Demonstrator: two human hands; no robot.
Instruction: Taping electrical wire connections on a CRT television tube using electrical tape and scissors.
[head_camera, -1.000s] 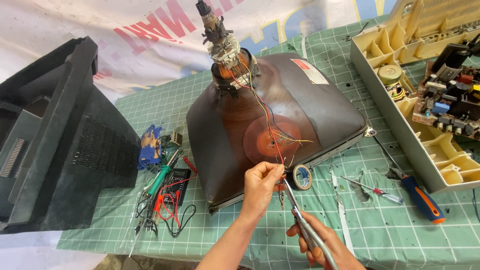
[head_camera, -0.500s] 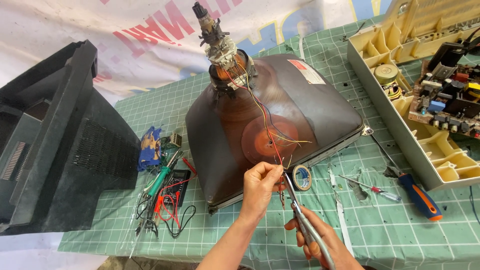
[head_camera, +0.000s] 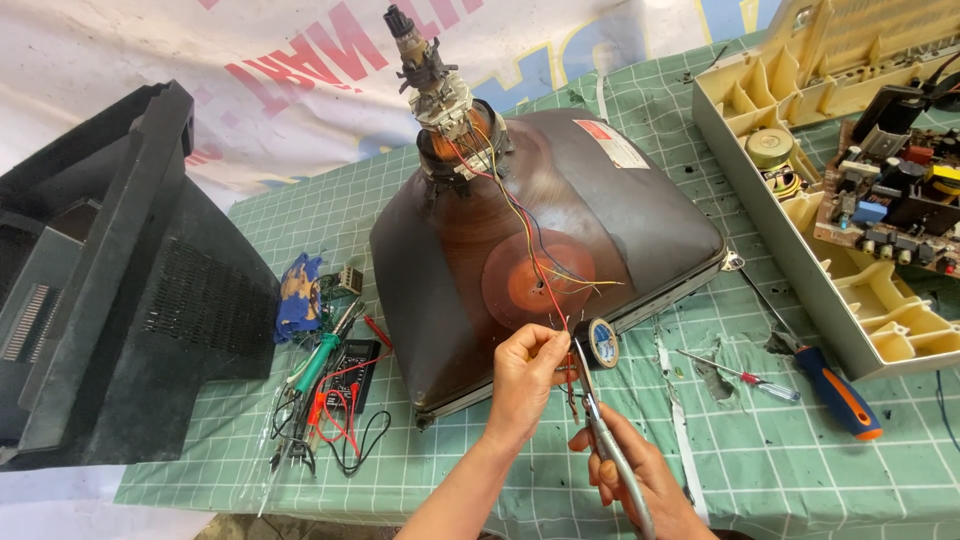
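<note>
Right hand: at the lower centre of the frame your right hand (head_camera: 630, 465) is wrapping its fingers around the handles of the grey pliers (head_camera: 598, 425), whose tips are pointing up toward the wires.
Left hand: just above and to the left, your left hand (head_camera: 528, 372) is pinching the wire ends (head_camera: 562, 322) between closed fingers, holding them taut.
Wires: the red, yellow and blue strands are running from your pinch up across the tube's back to its neck at the upper centre.
Tape: a small blue roll of tape (head_camera: 603, 342) is leaning against the tube's rim, just right of your left hand.
Tube: the dark picture tube (head_camera: 450, 290) is lying face down on the green table (head_camera: 760, 440), in the middle of the frame.
Risk: you are working metal tips close to the tube's coated back and anode area; a slip could touch stored charge. Pulling hard on the wires could also stress the thin glass neck (head_camera: 425, 70).
Farther: a screwdriver (head_camera: 835, 385) is lying at right, and a black cabinet shell (head_camera: 110, 280) is standing at left.
</note>
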